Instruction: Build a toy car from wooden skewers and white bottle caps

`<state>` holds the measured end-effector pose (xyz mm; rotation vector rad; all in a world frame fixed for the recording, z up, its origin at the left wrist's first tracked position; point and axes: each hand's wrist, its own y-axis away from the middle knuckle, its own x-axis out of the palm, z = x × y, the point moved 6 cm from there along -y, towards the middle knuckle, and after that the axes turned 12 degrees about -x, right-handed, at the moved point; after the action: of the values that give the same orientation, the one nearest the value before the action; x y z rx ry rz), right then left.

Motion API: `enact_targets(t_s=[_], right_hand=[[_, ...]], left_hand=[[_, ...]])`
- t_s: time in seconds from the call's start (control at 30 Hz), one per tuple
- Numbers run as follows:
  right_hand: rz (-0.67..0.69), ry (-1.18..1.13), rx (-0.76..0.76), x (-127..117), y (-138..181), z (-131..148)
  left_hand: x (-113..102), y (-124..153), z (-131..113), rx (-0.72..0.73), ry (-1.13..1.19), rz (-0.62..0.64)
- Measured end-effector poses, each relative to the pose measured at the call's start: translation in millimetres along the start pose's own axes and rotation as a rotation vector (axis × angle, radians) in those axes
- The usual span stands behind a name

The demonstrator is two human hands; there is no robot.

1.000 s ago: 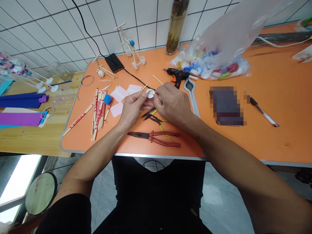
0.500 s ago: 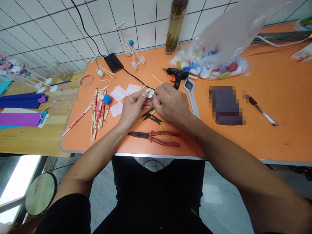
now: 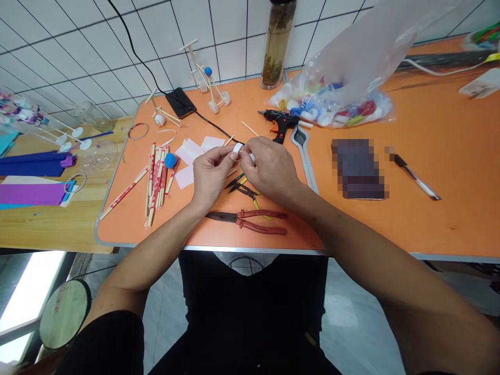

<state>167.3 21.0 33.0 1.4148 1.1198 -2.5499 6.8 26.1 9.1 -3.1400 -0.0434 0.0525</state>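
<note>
My left hand (image 3: 213, 169) pinches a small white bottle cap (image 3: 237, 148), now turned edge-on, between thumb and fingertips. Right beside it my right hand (image 3: 269, 165) is closed, its fingertips close to the cap; a bit of white shows between them, too covered to name. Below the hands lie yellow-handled pliers (image 3: 245, 190), partly hidden, and red-handled long-nose pliers (image 3: 250, 216). A thin wooden stick (image 3: 250, 128) rests just beyond my right hand. Pink paper pieces (image 3: 189, 151) and a blue bottle cap (image 3: 170, 160) are left of my left hand.
A black glue gun (image 3: 282, 122) lies near a plastic bag of bottle caps (image 3: 336, 107). Several wrapped chopsticks (image 3: 157, 182) are at left. Stick models with cap wheels (image 3: 209, 83), a tall bottle (image 3: 277, 47) and a black cable (image 3: 219, 127) are at the back; a pen (image 3: 417, 177) lies right.
The white cap has turned from showing its round face to edge-on in my left hand. Both hands stay close together; the whole view has shifted slightly.
</note>
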Motion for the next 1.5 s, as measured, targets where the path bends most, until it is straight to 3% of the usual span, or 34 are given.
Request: enact_targets(t_s=[0.13,0.27,0.33,0.43,0.5,0.57,0.67,0.73,0.9,0.97,1.03,1.17,1.27,1.37,1.5], right_hand=[[-0.069,-0.305,0.169,-3,-6,-4],[0.066,-0.768,0.468,13,-4,-7],[0.030,-0.699,0.417,11,-4,-6],[-0.090,-0.302,0.139,-2,-6,3],[-0.097,-0.180,0.049,-3,-6,7],[-0.079,-0.269,0.111,1,-6,1],[0.010,-0.643,0.285,12,-7,-9],[0.040,-0.753,0.315,15,-8,-12],[-0.096,-0.358,0.077,-4,-13,-3],[-0.094,-0.332,0.060,-5,-13,-1],[-0.072,-0.448,0.158,-2,-12,-5],[-0.004,-0.946,0.471,12,-8,-9],[0.001,-1.100,0.566,14,-7,-8],[0.029,-1.052,0.541,10,-9,-13],[0.125,-1.090,0.478,8,-9,-26]], left_hand=[[0,4,-7,0.070,-0.047,-0.036],[-1,9,-14,0.127,-0.074,-0.094],[-1,10,-13,0.108,-0.087,-0.119],[-2,11,-11,0.115,-0.077,-0.131],[-2,13,-12,0.154,-0.067,-0.131],[-2,14,-14,0.184,-0.095,-0.138],[-1,14,-15,0.203,-0.151,-0.142],[-1,11,-14,0.199,-0.131,-0.124],[-3,7,-9,0.168,-0.113,-0.115],[-4,9,-10,0.201,-0.163,-0.131],[-4,12,-13,0.260,-0.204,-0.144],[-1,16,-17,0.380,-0.256,-0.132],[0,12,-13,0.409,-0.259,-0.140],[-1,1,-6,0.354,-0.189,-0.078],[-4,-16,2,0.087,0.029,0.113]])
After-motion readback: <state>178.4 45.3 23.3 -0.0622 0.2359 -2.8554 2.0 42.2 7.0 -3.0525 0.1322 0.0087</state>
